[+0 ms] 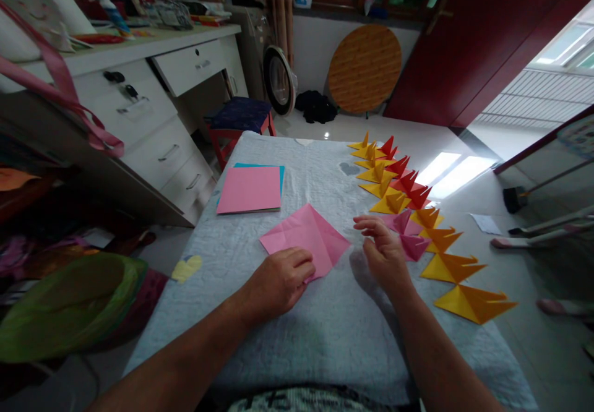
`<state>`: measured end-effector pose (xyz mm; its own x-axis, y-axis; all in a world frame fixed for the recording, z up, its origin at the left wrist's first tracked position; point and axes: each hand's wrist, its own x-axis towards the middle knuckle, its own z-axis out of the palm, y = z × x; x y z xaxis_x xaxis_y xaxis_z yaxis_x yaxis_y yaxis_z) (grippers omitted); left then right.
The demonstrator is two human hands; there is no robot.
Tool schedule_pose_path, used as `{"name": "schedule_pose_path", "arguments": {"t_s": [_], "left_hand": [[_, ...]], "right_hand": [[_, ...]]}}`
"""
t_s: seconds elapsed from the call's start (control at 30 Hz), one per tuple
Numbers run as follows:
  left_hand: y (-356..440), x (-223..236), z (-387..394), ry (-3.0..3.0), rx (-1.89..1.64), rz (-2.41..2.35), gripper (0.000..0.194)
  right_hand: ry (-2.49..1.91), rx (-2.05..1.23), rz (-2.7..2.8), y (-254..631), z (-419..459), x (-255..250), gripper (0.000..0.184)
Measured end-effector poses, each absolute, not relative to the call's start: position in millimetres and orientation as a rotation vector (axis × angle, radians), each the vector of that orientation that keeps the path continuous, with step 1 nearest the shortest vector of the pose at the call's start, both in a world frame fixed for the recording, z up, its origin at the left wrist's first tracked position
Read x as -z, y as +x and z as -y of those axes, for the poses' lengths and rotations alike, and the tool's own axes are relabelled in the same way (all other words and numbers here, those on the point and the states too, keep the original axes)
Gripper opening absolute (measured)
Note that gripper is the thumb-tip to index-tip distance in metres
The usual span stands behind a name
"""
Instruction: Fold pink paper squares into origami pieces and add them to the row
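Observation:
A pink sheet of origami paper (304, 232) lies in front of me, turned cornerwise, with crease lines across it. At its near corner my left hand (283, 276) grips the paper between curled fingers and thumb. My right hand (383, 248) hovers to the right of the sheet, apart from it, its fingers spread and nothing in them. Just beyond that hand sit folded pink paper pieces (411, 236), partly hidden by it. A stack of square paper (250, 188), pink on top with blue showing beneath, rests at the far left.
Rows of folded yellow pieces (457, 266) and red pieces (411, 180) line the right side of the cloth-covered table (320, 338). A stool (244, 115) stands past the far left corner. White drawers (153, 127) flank the left. A green-rimmed basket (74, 300) is at lower left.

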<state>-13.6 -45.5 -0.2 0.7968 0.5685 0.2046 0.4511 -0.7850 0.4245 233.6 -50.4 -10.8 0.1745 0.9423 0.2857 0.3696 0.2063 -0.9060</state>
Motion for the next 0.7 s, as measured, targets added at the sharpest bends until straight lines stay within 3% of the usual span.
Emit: {"name": "schedule_pose_path", "arguments": {"t_s": [0.23,0.47,0.7], "left_hand": [[-13.1,-0.1,46.6,2.460,-0.583,-0.879,0.016],[-12.9,-3.5,47.3,2.382,-0.581,-0.933,0.013],[-11.2,-5.8,47.6,2.404,-0.518,-1.015,0.010]], "right_hand": [[-1.367,-0.495,2.037,229.0,62.2,10.6,0.049],[-1.473,-0.429,2.036,233.6,56.6,24.9,0.028],[-1.432,-0.496,2.040,234.2,56.6,23.6,0.024]]}}
